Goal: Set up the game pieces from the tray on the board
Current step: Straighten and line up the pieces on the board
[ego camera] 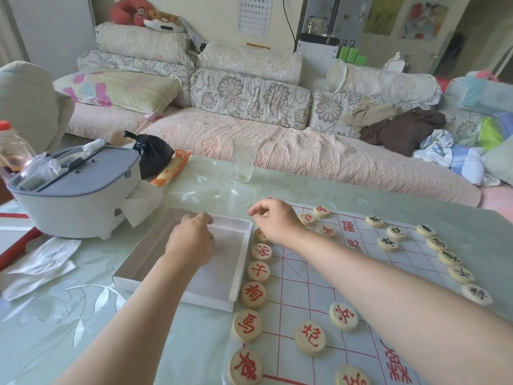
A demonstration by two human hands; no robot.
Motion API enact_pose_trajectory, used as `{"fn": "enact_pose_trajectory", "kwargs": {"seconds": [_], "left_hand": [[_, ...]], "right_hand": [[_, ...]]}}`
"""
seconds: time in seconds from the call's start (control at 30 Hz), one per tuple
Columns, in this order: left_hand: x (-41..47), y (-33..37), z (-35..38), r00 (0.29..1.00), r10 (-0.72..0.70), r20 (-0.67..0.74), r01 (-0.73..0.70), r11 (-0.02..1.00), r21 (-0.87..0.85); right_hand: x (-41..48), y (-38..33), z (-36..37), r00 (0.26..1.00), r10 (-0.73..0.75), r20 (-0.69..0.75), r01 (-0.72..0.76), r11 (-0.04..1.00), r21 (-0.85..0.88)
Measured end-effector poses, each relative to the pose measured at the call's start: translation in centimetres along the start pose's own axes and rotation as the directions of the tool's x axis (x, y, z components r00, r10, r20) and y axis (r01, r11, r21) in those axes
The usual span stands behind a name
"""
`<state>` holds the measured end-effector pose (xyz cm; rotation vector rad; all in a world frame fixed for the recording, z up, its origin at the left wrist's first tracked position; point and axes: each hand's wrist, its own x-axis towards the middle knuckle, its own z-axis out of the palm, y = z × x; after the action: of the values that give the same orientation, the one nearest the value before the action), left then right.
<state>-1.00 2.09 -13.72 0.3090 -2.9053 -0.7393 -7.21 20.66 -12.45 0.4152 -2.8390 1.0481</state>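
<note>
View from the head, looking down at the near right part of the tabletop. The board is a thin, limp sheet printed with a red grid. The tray, a shallow white card box with low upright walls, lies just beside the board's left edge, its long axis running from the near edge of the tabletop toward the far edge. My left hand is inside the tray, fingers bent against its far wall. I cannot tell whether they pinch a piece, and the tray floor that shows is bare. My right hand hangs over the far left corner of the board, thumb and forefinger drawn toward each other and pointing down and left. Again I cannot tell whether anything sits between them. The red pieces, flat pale wooden discs with carved red characters, stand in a column along the board's left edge, each one close to or touching the next, with a few further in. The black pieces, same discs with black characters, line the right edge. Judged from this, any piece left to place lies under my left fingers, so the left hand is nearer to it and the right is nearer to the open points at the far corner. A clear ribbed glass stands near the far edge.
</note>
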Motion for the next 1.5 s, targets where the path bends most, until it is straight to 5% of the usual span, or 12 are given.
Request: {"fn": "enact_pose_trajectory", "kwargs": {"seconds": [0.23, 0.43, 0.57, 0.87, 1.03, 1.23, 1.37, 1.5], "left_hand": [[-2.5, 4.5, -1.4, 0.999, 0.028, -0.037, -0.043, 0.856, -0.515], [-6.2, 8.7, -0.5, 0.968, 0.071, 0.240, 0.154, 0.586, -0.796], [-8.1, 11.2, 0.8, 0.915, 0.133, 0.382, 0.259, 0.532, -0.806], [-13.7, 17.2, 3.5, 0.859, 0.257, 0.442, 0.289, 0.469, -0.835], [-16.9, 20.2, 4.8, 0.867, 0.250, 0.431, 0.257, 0.517, -0.816], [-20.2, 25.6, 6.9, 0.857, 0.316, 0.408, 0.133, 0.628, -0.766], [-21.4, 28.8, 9.0, 0.852, 0.452, 0.265, -0.267, 0.809, -0.523], [-22.9, 31.4, 11.3, 0.731, 0.606, 0.314, -0.510, 0.791, -0.340]], "right_hand": [[-5.8, -1.0, -1.2, 0.995, -0.055, 0.079, 0.029, 0.954, 0.298], [-11.1, 0.8, -4.9, 0.999, -0.032, -0.010, 0.033, 0.931, 0.364], [-14.7, 3.0, -8.0, 1.000, 0.010, -0.021, -0.004, 0.962, 0.273], [-21.8, 6.2, -14.4, 0.992, -0.072, -0.104, 0.080, 0.994, 0.070], [-25.0, 8.1, -17.4, 0.990, -0.039, -0.135, 0.047, 0.997, 0.054], [-29.0, 11.0, -20.8, 0.981, 0.041, -0.190, -0.034, 0.999, 0.040], [-31.4, 14.2, -23.5, 0.954, 0.146, -0.262, -0.151, 0.989, 0.002], [-33.8, 18.2, -25.5, 0.904, 0.323, -0.279, -0.341, 0.940, -0.018]]}}
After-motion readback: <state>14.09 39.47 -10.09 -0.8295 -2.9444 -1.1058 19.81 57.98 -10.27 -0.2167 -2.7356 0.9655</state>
